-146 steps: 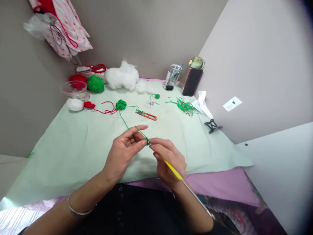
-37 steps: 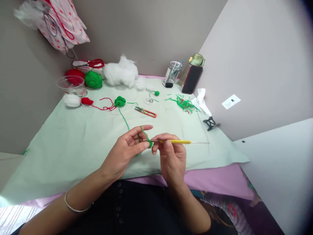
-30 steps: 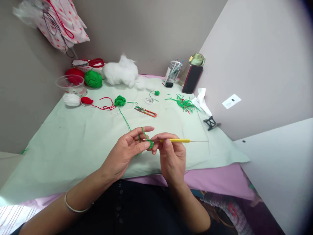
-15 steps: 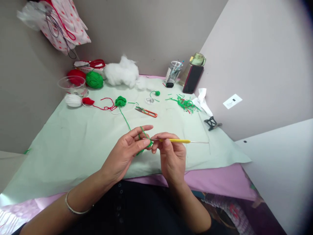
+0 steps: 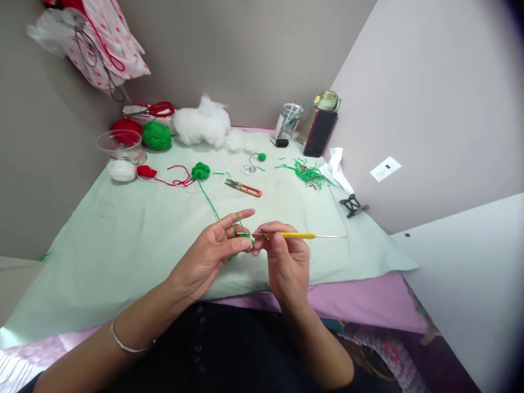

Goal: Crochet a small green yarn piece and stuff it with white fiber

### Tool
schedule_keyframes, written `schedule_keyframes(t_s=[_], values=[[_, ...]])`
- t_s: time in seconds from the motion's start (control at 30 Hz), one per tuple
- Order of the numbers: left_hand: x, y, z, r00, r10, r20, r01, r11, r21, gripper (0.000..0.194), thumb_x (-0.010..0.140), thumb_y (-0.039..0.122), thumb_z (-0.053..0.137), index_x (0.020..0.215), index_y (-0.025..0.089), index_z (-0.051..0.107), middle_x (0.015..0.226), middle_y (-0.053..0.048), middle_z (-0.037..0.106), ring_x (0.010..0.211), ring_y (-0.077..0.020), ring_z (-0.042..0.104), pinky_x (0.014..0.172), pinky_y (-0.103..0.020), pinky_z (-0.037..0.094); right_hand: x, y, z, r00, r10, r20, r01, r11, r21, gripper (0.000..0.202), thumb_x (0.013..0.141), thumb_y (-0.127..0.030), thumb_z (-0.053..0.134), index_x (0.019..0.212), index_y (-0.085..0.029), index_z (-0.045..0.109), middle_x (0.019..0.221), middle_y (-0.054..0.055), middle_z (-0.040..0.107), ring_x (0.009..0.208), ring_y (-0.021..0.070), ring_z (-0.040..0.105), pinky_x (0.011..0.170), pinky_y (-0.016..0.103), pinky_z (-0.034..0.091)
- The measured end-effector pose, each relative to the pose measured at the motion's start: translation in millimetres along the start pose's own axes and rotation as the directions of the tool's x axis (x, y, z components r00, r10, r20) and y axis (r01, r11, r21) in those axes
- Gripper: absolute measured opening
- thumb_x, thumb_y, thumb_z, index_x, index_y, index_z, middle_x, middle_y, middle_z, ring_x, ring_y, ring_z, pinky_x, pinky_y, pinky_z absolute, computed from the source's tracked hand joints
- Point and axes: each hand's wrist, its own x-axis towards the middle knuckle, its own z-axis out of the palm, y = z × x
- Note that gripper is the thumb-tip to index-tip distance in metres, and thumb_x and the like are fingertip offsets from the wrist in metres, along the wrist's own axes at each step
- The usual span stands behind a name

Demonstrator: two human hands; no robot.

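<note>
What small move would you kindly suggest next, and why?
Perhaps the right hand should catch the strand with the hook: its tip shows close by, at the green piece pinched in the left hand, whose raised finger carries the strand.

Above the desk (image 5: 135, 234), the left hand (image 5: 202, 256) pinches green crochet work (image 5: 245, 236) and the right hand (image 5: 286, 259) has a yellow-handled hook (image 5: 295, 235) in its grip, with orange snips (image 5: 249, 190) beyond, a green yarn bundle (image 5: 200, 171) farther left and thread scraps (image 5: 310, 175) farther right.

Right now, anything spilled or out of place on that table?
Mainly the green and red yarn snippets, strewn loose beside the white tissue rather than contained. The yellow-handled hook in the right hand shows nothing odd.
</note>
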Motion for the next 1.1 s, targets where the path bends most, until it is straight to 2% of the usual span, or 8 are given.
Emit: schedule_keyframes(t_s=[0.23,0.3,0.5,0.67,0.83,1.1], values=[[1.2,-0.9,-0.7,0.998,0.014,-0.064,-0.017,0.999,-0.039,0.061,0.078,0.017,0.088,0.136,0.021,0.07,0.089,0.001,0.07,0.081,-0.0143,0.066,0.088,-0.03,0.048,2.4,-3.2,4.6,0.998,0.022,-0.061,-0.023,1.0,-0.003,0.021,0.093,-0.044,0.074,0.093,-0.024,0.079,0.085,0.002,0.076,0.062,0.0124,0.065,0.06,0.028,0.058],[0.7,-1.2,-1.7,0.999,0.016,-0.046,-0.017,0.999,-0.034,0.06,0.08,0.018,0.088,0.137,0.021,0.07,0.086,0.002,0.068,0.08,-0.0138,0.064,0.088,-0.03,0.047,3.5,-6.0,6.2,0.998,0.02,-0.053,-0.019,1.0,0.015,0.02,0.092,-0.043,0.074,0.091,-0.023,0.078,0.082,0.001,0.074,0.06,0.012,0.063,0.057,0.028,0.057],[-0.5,-1.1,-5.2,0.999,0.029,0.022,-0.028,0.999,-0.038,0.058,0.083,0.021,0.086,0.139,0.02,0.069,0.086,0.001,0.069,0.082,-0.0157,0.067,0.091,-0.032,0.047,7.6,-12.2,5.6,0.996,0.028,0.08,-0.032,0.998,0.048,0.018,0.092,-0.041,0.075,0.089,-0.023,0.079,0.085,0.001,0.071,0.063,0.0122,0.064,0.059,0.029,0.057],[1.4,0.0,-7.1,0.994,0.054,0.092,-0.051,0.998,-0.033,0.059,0.087,0.022,0.083,0.144,0.022,0.066,0.091,-0.001,0.072,0.088,-0.0172,0.067,0.095,-0.033,0.046,8.8,-14.4,6.2,0.998,0.002,0.057,-0.002,1.0,0.0,0.02,0.093,-0.044,0.074,0.092,-0.024,0.079,0.081,0.001,0.07,0.061,0.0121,0.059,0.061,0.031,0.058],[0.2,1.0,-10.0,0.991,0.043,0.126,-0.037,0.998,-0.053,0.058,0.086,0.024,0.083,0.142,0.022,0.068,0.092,-0.003,0.072,0.088,-0.0174,0.066,0.094,-0.033,0.047,6.7,-14.7,10.4,0.999,-0.015,0.036,0.015,1.0,0.0,0.02,0.093,-0.044,0.074,0.092,-0.025,0.078,0.082,0.001,0.071,0.062,0.0131,0.062,0.059,0.03,0.057],[-0.2,-1.4,-17.8,0.994,0.028,0.104,-0.019,0.996,-0.082,0.053,0.086,0.024,0.084,0.137,0.023,0.071,0.093,-0.001,0.067,0.089,-0.014,0.062,0.089,-0.027,0.047,9.8,-10.9,9.8,1.0,0.016,0.011,-0.017,0.999,0.04,0.017,0.094,-0.041,0.073,0.088,-0.025,0.078,0.083,0.001,0.072,0.062,0.0106,0.06,0.057,0.025,0.054]])
